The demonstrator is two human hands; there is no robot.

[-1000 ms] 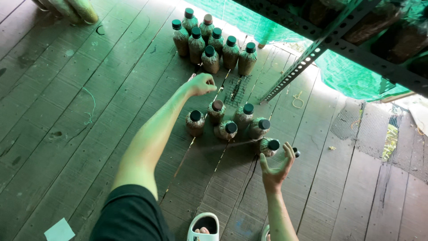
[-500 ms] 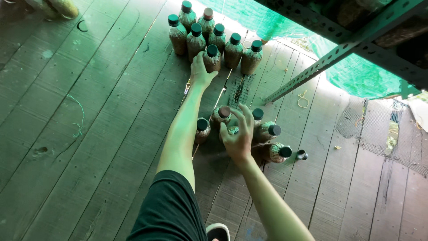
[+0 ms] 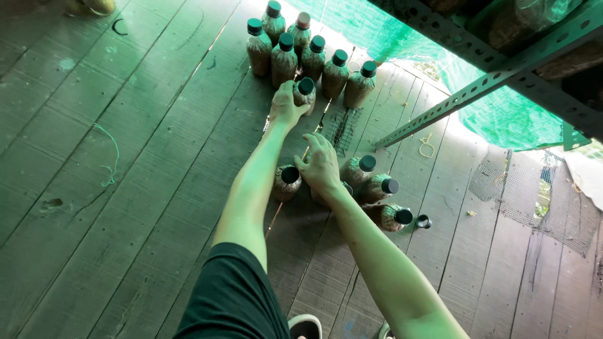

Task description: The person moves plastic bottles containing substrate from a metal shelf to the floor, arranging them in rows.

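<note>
Half a second on, the left hand (image 3: 284,105) has reached the far cluster, its fingers closed around a tilted dark-capped bottle (image 3: 304,94) at the cluster's near edge on the wooden floor (image 3: 125,188). The right hand (image 3: 320,166) stays over the near group, fingers curled loosely on a mostly hidden bottle (image 3: 344,188), beside three leaning bottles (image 3: 380,188).

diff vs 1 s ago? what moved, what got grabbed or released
The left hand reached forward from the near cluster and now holds a bottle at the front of the far group. The right hand, which held a bottle apart on the right, moved in and now covers one in the near cluster. The loose cap stayed put.
</note>
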